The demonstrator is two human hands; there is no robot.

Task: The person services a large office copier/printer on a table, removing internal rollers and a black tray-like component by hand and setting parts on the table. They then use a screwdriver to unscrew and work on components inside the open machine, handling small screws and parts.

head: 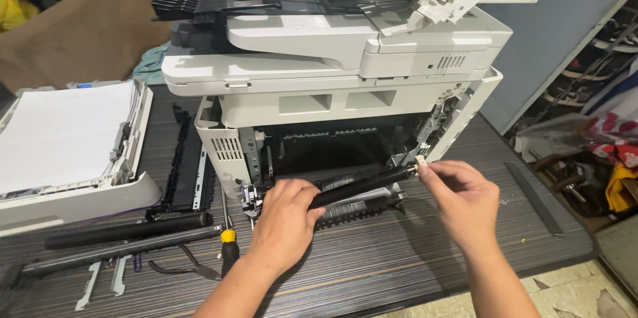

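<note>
Bare striped worktop (399,258) open in front of the printer (332,92), paper tray (73,152), loose black rollers (126,230) and screwdriver (228,248) crowding the left, printer's dark front cavity (332,148) partly blocked by the black roller (362,184).

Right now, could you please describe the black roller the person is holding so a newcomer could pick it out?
Start at the big white printer on the striped table. At its open front, a black roller lies slanted, left hand gripping it, right hand pinching its end. Another black roller lies untouched beside the screwdriver.

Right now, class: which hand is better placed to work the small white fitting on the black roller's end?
Right hand: its fingertips already pinch the white fitting; the left hand grips the black roller mid-length.
</note>
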